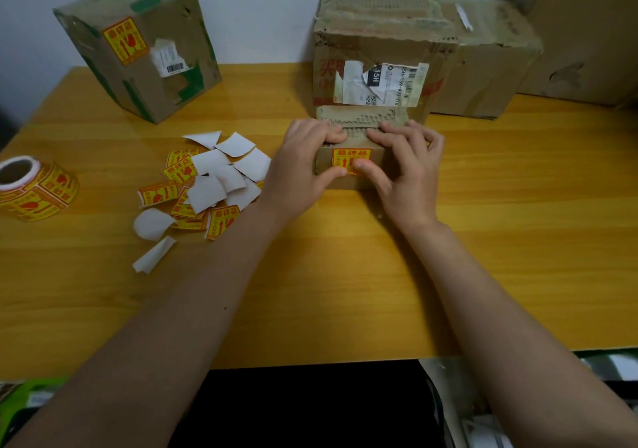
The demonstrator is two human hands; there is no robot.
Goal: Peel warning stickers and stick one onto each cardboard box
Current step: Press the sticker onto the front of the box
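Now both hands hold a small box [348, 168] on the table [483, 240]: the left hand [303, 164] and right hand [407, 168] curl fingers over its top while both thumbs press a yellow sticker [351, 161] onto its front. Loose stickers and backings [210, 185] lie left, beside a roll [34, 188].

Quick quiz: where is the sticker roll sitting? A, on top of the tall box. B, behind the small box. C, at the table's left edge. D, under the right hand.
C: the sticker roll lies on its side on the table at the far left, beyond the loose stickers.
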